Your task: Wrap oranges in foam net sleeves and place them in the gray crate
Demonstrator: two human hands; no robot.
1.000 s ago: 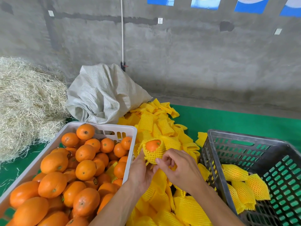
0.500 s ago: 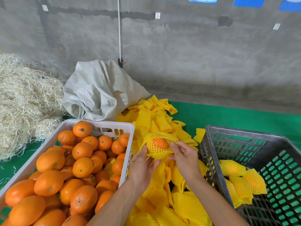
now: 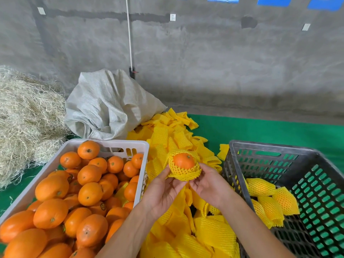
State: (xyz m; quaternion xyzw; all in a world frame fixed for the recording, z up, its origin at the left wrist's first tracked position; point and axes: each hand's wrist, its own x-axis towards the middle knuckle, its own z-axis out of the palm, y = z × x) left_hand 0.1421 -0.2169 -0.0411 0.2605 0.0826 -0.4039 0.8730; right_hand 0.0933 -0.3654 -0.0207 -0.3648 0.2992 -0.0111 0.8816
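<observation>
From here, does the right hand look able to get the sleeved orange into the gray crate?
Probably yes. The right hand holds the sleeved orange together with the left hand, just left of the gray crate. The crate's top is open and nothing stands between; the wrapped oranges inside leave room.
</observation>
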